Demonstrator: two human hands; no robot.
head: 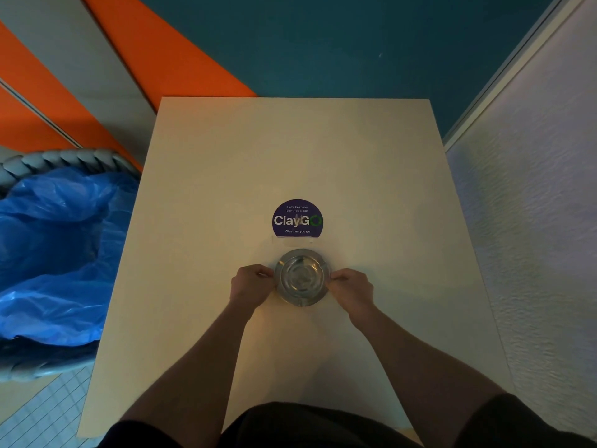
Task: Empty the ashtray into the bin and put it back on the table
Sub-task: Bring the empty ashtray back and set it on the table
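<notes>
Cream-coloured square surface (226,189) fills the centre of the frame, set against a teal wall at the top, orange and grey panels at upper left, and a pale textured panel along the right edge. Round metal ashtray (302,277) sits on the surface at centre frame, just below a round purple sticker (297,218) reading "ClayGo". Left hand (252,284) pinches the ashtray rim on its left side; right hand (350,287) pinches the rim on its right side; fingers of both are curled in and touching the metal. Cannot tell whether the ashtray is lifted or resting flat. Bowl contents not readable; only reflections visible. Bin (48,160) with woven grey rim and blue plastic liner (58,253) stands at left of frame, just beside the surface's left edge. Tiled floor visible at lower left.
</notes>
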